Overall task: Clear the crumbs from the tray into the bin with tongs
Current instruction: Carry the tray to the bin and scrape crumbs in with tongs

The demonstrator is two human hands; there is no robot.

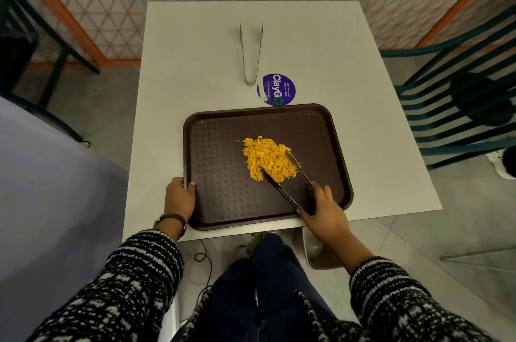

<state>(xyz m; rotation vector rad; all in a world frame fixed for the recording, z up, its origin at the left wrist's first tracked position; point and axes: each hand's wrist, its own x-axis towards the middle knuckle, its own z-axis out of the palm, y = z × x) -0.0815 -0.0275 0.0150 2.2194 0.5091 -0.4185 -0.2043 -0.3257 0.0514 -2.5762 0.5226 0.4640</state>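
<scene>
Straddling the crumbs [268, 157] heaped mid-tray, the tongs [281, 190] are gripped near their hinge by the right hand [326, 213]; the left hand [180, 197] clasps the tray [223, 171] at its near-left rim. They look light, brittle, loose, so pinch low and gently.

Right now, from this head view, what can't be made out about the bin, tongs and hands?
Head view only:
- the bin: mostly hidden by the table edge and the right forearm; contents unseen.
- the tongs in the right hand: tips buried in the crumbs, grip unclear.
- the left hand: fingertips hidden under the tray rim.
- the sticker: small print too small.
</scene>
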